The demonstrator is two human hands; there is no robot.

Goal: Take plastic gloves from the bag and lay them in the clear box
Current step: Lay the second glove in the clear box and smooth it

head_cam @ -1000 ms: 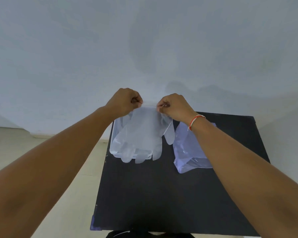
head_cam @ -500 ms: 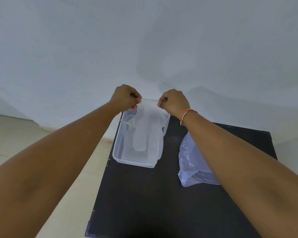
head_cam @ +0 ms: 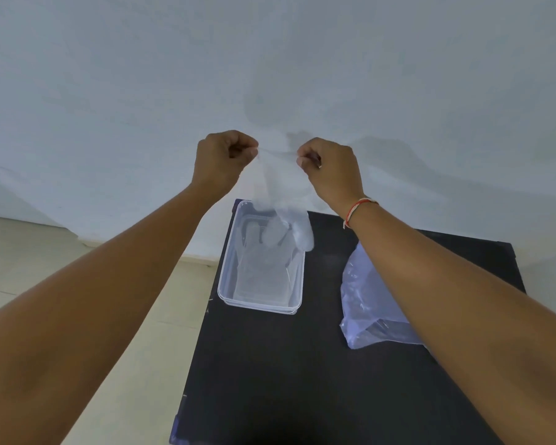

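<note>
Both arms reach far forward, raised. The left hand (head_cam: pixel 222 159) and right hand (head_cam: pixel 329 168) are fisted, thumbs and forefingers pinched, knuckles facing each other, slightly apart.

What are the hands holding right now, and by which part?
One plastic glove, pinched at its cuff edge by the left hand and right hand, fingers hanging down.

Soft even light; faint shadows on wall (head_cam: pixel 270 104); wide-angle bending at edges.

Glove (head_cam: pixel 281 187) between raised hands (head_cam: pixel 280 162)
</note>
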